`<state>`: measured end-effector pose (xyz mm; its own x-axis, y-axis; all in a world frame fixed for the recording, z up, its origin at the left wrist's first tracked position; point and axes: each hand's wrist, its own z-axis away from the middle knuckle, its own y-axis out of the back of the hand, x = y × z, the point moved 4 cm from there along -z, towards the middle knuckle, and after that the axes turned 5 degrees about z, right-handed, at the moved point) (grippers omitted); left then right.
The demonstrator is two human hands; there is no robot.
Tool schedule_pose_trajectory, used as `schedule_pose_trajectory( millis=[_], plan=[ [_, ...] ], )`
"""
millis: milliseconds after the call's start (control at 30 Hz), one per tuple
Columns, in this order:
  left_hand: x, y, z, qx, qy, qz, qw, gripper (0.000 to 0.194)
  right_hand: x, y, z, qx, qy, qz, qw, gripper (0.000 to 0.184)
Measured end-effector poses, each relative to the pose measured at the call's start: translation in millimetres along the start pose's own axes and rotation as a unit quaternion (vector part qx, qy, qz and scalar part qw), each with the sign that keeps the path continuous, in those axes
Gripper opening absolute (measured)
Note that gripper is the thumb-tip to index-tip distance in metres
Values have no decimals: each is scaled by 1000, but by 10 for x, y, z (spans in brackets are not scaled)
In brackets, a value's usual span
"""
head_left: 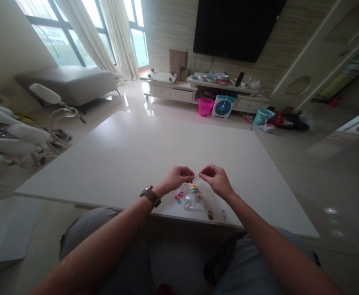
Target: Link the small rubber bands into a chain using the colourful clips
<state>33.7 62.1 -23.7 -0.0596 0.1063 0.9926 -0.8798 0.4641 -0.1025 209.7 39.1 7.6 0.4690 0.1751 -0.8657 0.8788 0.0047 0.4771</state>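
Observation:
Both my hands are raised a little above the near edge of a low white table. My left hand and my right hand pinch a small metal ring between their fingertips, held between them. A brown watch sits on my left wrist. Below the hands lie a small clear plastic box, several colourful little charms, a yellow figure charm and a small pale piece.
A grey sofa stands at the back left, white chairs at the far left. A TV cabinet with dishes, a pink basket, a fan and a teal basket line the far wall.

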Motion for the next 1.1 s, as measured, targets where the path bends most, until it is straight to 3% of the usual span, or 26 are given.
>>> schedule_pose_trajectory(
  millis=[267, 667, 1100],
  plan=[
    [5, -104, 131, 11, 52, 105, 993, 35, 55, -78, 34, 16, -12, -57, 998, 21],
    [0, -118, 106, 20, 49, 128, 990, 38, -66, -29, 63, 28, -20, -68, 997, 22],
    [2, -83, 133, 33, 39, 107, 993, 37, -86, -52, 125, -4, -33, -82, 996, 30]
  ],
)
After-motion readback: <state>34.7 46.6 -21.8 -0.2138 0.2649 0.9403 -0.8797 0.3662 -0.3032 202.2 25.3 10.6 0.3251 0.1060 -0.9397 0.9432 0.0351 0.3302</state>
